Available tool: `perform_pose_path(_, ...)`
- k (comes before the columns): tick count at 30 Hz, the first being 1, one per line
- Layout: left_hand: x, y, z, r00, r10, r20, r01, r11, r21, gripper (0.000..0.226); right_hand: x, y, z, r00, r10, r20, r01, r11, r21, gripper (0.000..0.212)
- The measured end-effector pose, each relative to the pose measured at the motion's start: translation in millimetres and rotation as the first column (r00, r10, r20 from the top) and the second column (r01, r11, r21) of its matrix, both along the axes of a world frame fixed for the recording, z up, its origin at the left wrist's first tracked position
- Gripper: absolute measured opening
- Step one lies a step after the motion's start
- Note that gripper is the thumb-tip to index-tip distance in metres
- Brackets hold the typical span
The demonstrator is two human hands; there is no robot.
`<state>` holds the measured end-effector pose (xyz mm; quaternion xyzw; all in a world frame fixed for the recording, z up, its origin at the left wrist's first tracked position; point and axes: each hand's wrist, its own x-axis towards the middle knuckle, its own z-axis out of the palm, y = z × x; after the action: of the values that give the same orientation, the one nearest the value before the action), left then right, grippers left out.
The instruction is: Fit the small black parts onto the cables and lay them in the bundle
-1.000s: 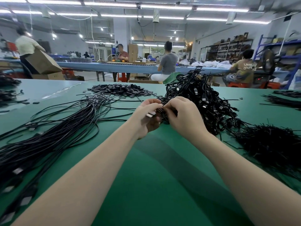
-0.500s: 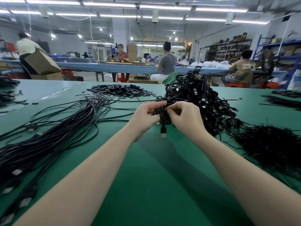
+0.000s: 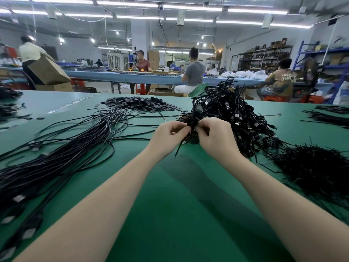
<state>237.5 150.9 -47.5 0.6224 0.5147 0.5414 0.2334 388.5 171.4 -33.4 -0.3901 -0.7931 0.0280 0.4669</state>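
Green worktop (image 3: 170, 214) in a large workshop lit by ceiling strip lights; seated workers at a long blue table (image 3: 132, 75) behind, shelving (image 3: 264, 57) at far right. I note a pile of small black parts (image 3: 139, 104) at the far centre of the worktop, a long sheaf of straight black cables (image 3: 56, 157) running down the left, a tangled heap of cables, the bundle (image 3: 236, 118), right of centre, and a spread of thin black ties (image 3: 311, 167) at right. The bundle rises just behind the hands and hides what lies beyond it. Both forearms reach forward. Left hand (image 3: 168, 138) and right hand (image 3: 217, 138) meet at the bundle's near edge, fingers curled, pinching one cable (image 3: 192, 123) between them; its loose end hangs below.
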Motion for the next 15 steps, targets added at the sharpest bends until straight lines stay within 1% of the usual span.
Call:
perform_pose_path(1, 2, 0, 1, 0.999, 0.012, 0.048, -0.010, 0.999, -0.036, 0.005, -1, -1, 0, 1.000, -0.012, 0.009, 0.012, 0.999, 0.046, 0.013)
perform_pose_path(2, 4, 1, 2, 0.990, 0.012, 0.138, 0.001, 0.995, -0.098, 0.011, -1, -1, 0, 1.000, -0.017, 0.012, 0.016, 0.997, 0.070, 0.014)
perform_pose_path(3, 7, 1, 4, 0.966, 0.007, 0.259, 0.040, 0.984, -0.176, 0.017, 0, -2, 0, 0.999, -0.026, 0.030, 0.023, 0.995, 0.095, 0.015)
perform_pose_path(4, 10, 0, 8, 0.926, 0.005, 0.378, 0.096, 0.964, -0.248, 0.019, 0, -3, 0, 0.997, -0.040, 0.058, 0.032, 0.990, 0.134, 0.015)
perform_pose_path(6, 16, -2, 17, 0.802, 0.012, 0.597, 0.227, 0.919, -0.324, 0.007, 2, -5, -1, 0.988, -0.086, 0.129, 0.049, 0.963, 0.264, 0.015)
perform_pose_path(7, 18, -4, 21, 0.739, 0.017, 0.674, 0.285, 0.898, -0.335, 0.005, 2, -7, -2, 0.981, -0.113, 0.155, 0.057, 0.944, 0.326, 0.013)
perform_pose_path(8, 20, -5, 23, 0.701, 0.012, 0.713, 0.324, 0.886, -0.333, 0.011, 3, -8, -4, 0.977, -0.137, 0.162, 0.068, 0.925, 0.374, 0.010)
perform_pose_path(9, 21, -6, 25, 0.681, -0.004, 0.732, 0.347, 0.882, -0.318, 0.015, 4, -9, -5, 0.977, -0.152, 0.148, 0.082, 0.914, 0.398, 0.009)
perform_pose_path(10, 21, -6, 25, 0.696, -0.038, 0.717, 0.352, 0.888, -0.295, 0.017, 4, -8, -5, 0.981, -0.153, 0.116, 0.096, 0.913, 0.396, 0.008)
perform_pose_path(12, 21, -6, 23, 0.768, -0.111, 0.631, 0.322, 0.918, -0.232, 0.025, 6, -3, -4, 0.990, -0.131, 0.048, 0.107, 0.933, 0.342, 0.012)
perform_pose_path(13, 20, -5, 21, 0.828, -0.136, 0.543, 0.279, 0.941, -0.190, 0.030, 8, -1, -3, 0.992, -0.119, 0.034, 0.102, 0.944, 0.313, 0.014)
perform_pose_path(14, 18, -5, 18, 0.894, -0.145, 0.424, 0.224, 0.964, -0.142, 0.034, 9, 1, -4, 0.994, -0.106, 0.030, 0.092, 0.951, 0.295, 0.015)
perform_pose_path(15, 18, -6, 15, 0.941, -0.143, 0.308, 0.179, 0.980, -0.092, 0.036, 10, 2, -4, 0.995, -0.091, 0.029, 0.079, 0.957, 0.278, 0.015)
